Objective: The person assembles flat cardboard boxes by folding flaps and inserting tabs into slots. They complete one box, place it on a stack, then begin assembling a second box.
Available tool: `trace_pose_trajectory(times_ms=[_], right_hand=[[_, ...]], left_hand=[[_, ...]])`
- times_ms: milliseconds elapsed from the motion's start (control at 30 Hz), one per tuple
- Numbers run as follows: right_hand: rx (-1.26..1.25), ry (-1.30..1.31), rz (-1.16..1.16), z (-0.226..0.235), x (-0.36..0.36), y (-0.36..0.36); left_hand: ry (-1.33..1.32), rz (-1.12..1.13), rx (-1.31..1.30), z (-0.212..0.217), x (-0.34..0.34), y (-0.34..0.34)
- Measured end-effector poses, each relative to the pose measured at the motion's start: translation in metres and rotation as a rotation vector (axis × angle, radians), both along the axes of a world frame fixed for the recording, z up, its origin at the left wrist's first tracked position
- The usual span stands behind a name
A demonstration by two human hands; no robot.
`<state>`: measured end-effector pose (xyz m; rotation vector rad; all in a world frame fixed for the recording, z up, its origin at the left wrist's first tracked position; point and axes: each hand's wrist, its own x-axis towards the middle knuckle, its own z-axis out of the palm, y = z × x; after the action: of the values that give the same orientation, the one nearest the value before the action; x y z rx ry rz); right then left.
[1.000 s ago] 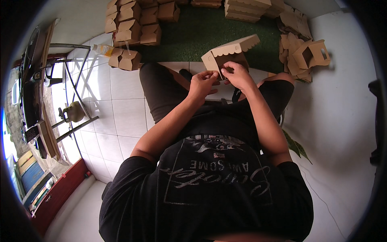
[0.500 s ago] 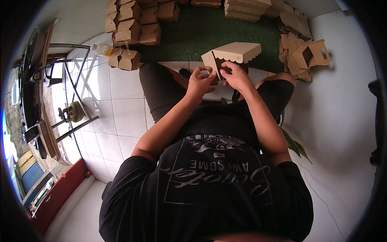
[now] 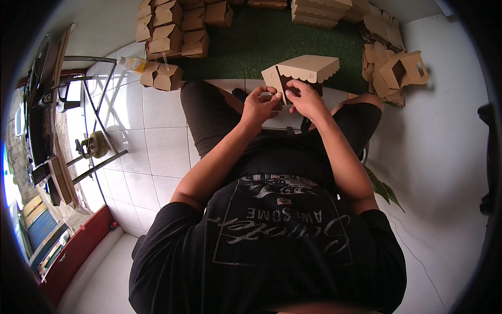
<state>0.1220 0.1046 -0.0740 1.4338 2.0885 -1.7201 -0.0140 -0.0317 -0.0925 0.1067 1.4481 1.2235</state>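
Observation:
Between my knees is a brown cardboard box with a scalloped flap along its top and an opening facing me. My left hand pinches the near left edge of the box's side panel between thumb and fingers. At the opening, my right hand has curled fingers against the inner side of the same panel, its fingertips partly hidden by the box. Both hands work close together on this one corner.
Folded brown boxes are stacked at the far left. Scallop-edged boxes stand at the back of the green mat. Flattened cardboard and a handled box lie at right. A bottle and metal-framed stand are on the left.
Hardly anything differs. My fingers shift very slightly at the box's left panel, and the box stays in nearly the same place.

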Motion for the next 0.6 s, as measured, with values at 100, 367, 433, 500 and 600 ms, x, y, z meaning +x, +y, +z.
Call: trace_pose_trajectory(times_ms=[100,367,433,500,600], right_hand=[[-0.015,0.025,-0.001,0.001,0.001,0.000],[-0.076,0.044,-0.056,0.011,0.001,-0.001],[-0.086,0.065,-0.079,0.014,0.001,-0.001],[-0.097,0.066,-0.101,0.015,0.000,-0.001],[-0.099,0.066,-0.114,0.009,-0.001,0.003]], left_hand=[[-0.013,0.019,0.004,-0.002,0.001,0.001],[-0.037,-0.009,-0.002,-0.003,0.001,0.004],[-0.009,-0.026,0.009,-0.002,0.000,0.007],[0.018,-0.052,0.016,-0.002,-0.003,0.010],[0.100,-0.129,0.028,-0.005,-0.009,0.016]])
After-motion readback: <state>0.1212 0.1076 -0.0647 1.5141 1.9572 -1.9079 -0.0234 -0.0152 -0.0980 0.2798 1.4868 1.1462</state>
